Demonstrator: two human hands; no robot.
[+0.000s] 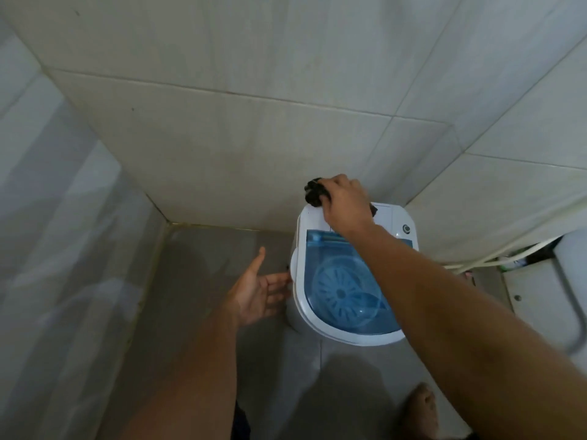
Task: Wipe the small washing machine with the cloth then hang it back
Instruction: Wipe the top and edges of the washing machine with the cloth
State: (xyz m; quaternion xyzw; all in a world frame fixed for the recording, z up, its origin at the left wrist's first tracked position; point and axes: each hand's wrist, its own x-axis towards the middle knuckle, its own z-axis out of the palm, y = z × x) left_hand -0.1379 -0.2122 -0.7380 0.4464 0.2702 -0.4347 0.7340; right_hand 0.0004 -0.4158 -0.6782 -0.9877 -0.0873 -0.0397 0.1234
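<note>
A small white washing machine (317, 322) with a see-through blue lid stands on the floor against the tiled back wall. My right hand (344, 201) presses a bunched dark cloth (314, 192) onto the machine's white rear panel, at its far left corner. A bit of the cloth also pokes out on the right side of that hand. My left hand (257, 290) is open, palm up, its fingertips touching the machine's left side. A round knob (406, 229) sits at the rear right of the top.
Tiled walls close in on the left and behind. A white fixture (559, 293) with hoses (495, 258) stands right of the machine. My bare foot (419, 411) is on the grey floor in front.
</note>
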